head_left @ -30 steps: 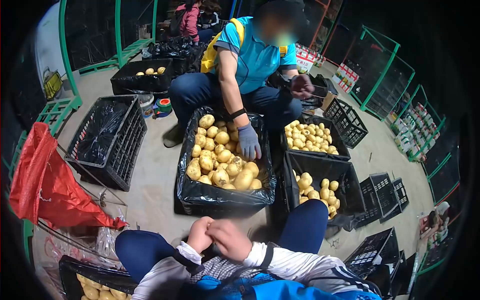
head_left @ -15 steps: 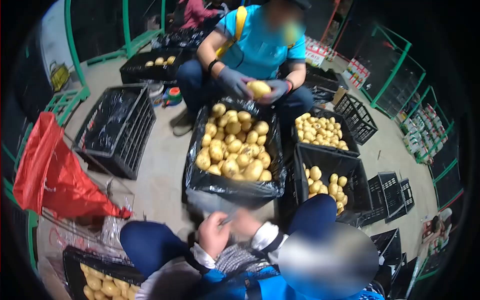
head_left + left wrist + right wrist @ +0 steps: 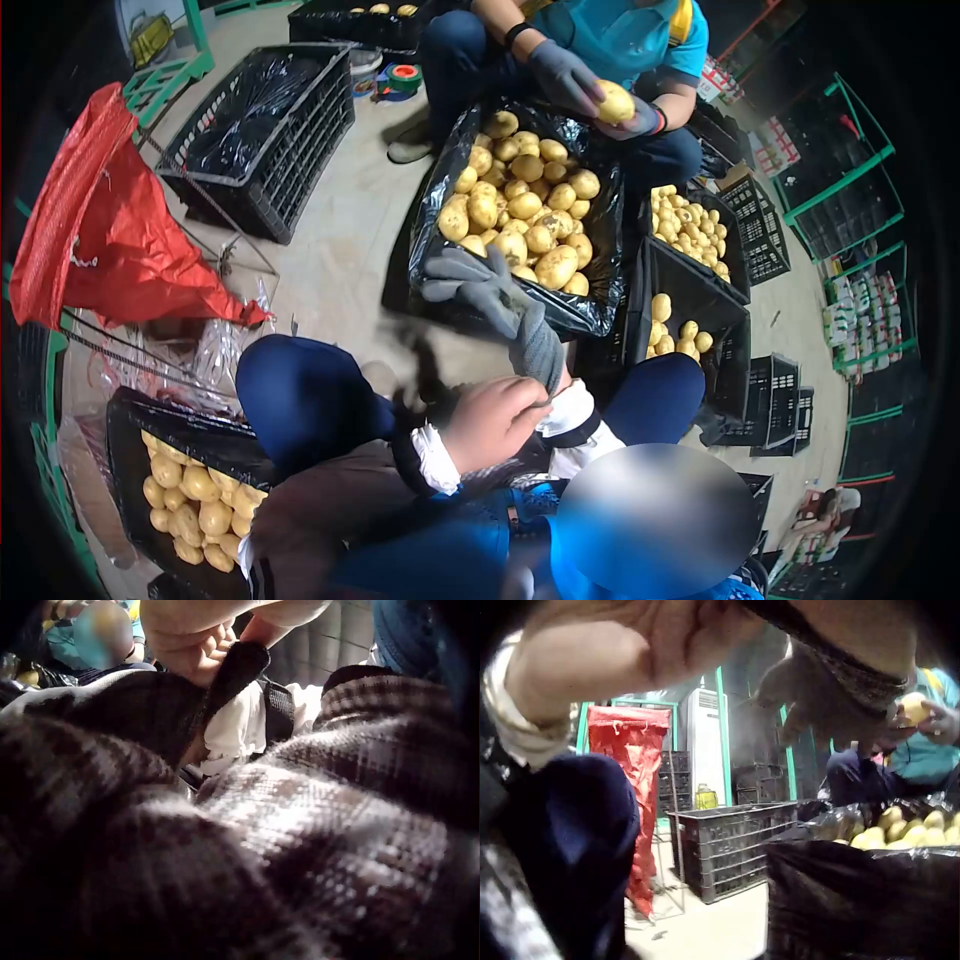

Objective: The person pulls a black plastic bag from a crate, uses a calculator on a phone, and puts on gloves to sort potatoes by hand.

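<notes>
In the head view a grey knit glove (image 3: 538, 345) covers my right hand (image 3: 490, 295), its fingers spread out near the front rim of the potato crate. My bare left hand (image 3: 495, 425) grips the glove's cuff at the right wrist. The left wrist view has the curled fingers (image 3: 214, 649) at the dark cuff (image 3: 240, 667), just above a white sleeve. Seen from the right wrist, the gloved fingers stretch forward in shadow. Potatoes (image 3: 525, 195) fill the crate lined with black plastic (image 3: 590, 318).
Across the crate, a person in a blue shirt holds a potato (image 3: 614, 102) in gloved hands. More potato crates stand right (image 3: 735, 330) and lower left (image 3: 125, 440). A red sack (image 3: 130, 230) hangs at left, near a black crate (image 3: 300, 150).
My hands were together above my lap; now the right reaches forward wearing the grey glove, with the left at its cuff. The other person has picked up a potato. The view has tilted down.
</notes>
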`<control>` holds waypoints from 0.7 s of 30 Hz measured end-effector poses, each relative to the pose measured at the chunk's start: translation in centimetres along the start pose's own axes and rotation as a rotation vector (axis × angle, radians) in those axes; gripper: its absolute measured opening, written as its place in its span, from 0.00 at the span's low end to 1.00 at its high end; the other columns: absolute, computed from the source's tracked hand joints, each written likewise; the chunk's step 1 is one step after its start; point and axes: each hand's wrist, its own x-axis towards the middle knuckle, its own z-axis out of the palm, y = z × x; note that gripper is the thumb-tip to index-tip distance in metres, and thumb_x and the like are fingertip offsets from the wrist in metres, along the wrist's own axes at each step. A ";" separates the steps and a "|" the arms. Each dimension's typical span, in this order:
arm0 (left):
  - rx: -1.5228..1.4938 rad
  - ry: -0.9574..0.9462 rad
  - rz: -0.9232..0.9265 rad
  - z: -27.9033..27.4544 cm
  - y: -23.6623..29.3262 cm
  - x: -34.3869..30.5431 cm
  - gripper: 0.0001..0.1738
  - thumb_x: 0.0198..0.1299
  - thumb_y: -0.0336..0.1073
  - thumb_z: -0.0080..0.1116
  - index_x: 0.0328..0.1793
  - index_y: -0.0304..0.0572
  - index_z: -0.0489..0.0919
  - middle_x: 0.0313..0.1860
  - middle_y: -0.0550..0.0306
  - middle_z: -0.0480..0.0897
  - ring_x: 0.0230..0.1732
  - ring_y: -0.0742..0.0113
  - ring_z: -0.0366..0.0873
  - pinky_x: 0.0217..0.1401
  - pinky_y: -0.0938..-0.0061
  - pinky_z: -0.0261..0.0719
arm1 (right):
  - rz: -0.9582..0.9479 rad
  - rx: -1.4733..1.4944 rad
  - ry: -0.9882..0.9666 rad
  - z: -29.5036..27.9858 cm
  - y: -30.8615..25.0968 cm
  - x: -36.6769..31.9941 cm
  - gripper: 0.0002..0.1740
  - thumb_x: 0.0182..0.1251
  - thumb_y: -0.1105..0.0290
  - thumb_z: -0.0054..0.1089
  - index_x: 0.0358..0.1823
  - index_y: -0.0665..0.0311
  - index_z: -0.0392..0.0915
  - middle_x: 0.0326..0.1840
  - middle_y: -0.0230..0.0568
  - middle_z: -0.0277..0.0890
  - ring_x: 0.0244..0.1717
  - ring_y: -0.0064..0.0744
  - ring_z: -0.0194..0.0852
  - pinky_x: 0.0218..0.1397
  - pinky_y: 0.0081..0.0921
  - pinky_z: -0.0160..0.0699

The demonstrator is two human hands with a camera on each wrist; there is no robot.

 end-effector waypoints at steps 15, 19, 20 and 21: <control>-0.063 -0.290 -0.133 3.2 -1.3 -2.5 0.04 0.55 0.34 0.55 0.33 0.44 0.72 0.25 0.49 0.76 0.30 0.47 0.75 0.32 0.56 0.70 | 0.032 -0.321 -0.581 8.3 8.8 -6.2 0.34 0.63 0.42 0.45 0.65 0.54 0.62 0.66 0.50 0.61 0.67 0.54 0.55 0.68 0.48 0.53; -0.011 -0.309 -0.170 4.1 -1.8 -3.0 0.05 0.55 0.35 0.55 0.34 0.44 0.71 0.26 0.49 0.76 0.31 0.47 0.75 0.33 0.55 0.69 | 0.107 -0.190 -0.732 7.2 8.2 -7.5 0.33 0.63 0.42 0.47 0.61 0.57 0.68 0.55 0.47 0.73 0.55 0.42 0.73 0.54 0.34 0.71; -0.012 -0.305 -0.178 4.3 -1.9 -3.0 0.05 0.55 0.35 0.55 0.34 0.44 0.71 0.26 0.49 0.76 0.31 0.47 0.75 0.33 0.55 0.69 | 0.329 -0.070 -0.721 6.4 8.2 -7.3 0.27 0.64 0.50 0.46 0.60 0.57 0.68 0.58 0.53 0.69 0.56 0.46 0.71 0.56 0.33 0.71; -0.011 -0.286 -0.204 4.4 -2.1 -2.9 0.05 0.55 0.35 0.54 0.34 0.44 0.71 0.26 0.49 0.76 0.32 0.47 0.75 0.33 0.55 0.69 | 0.550 0.049 -0.700 5.9 7.8 -7.0 0.22 0.66 0.57 0.46 0.58 0.58 0.69 0.60 0.58 0.65 0.58 0.51 0.68 0.57 0.32 0.71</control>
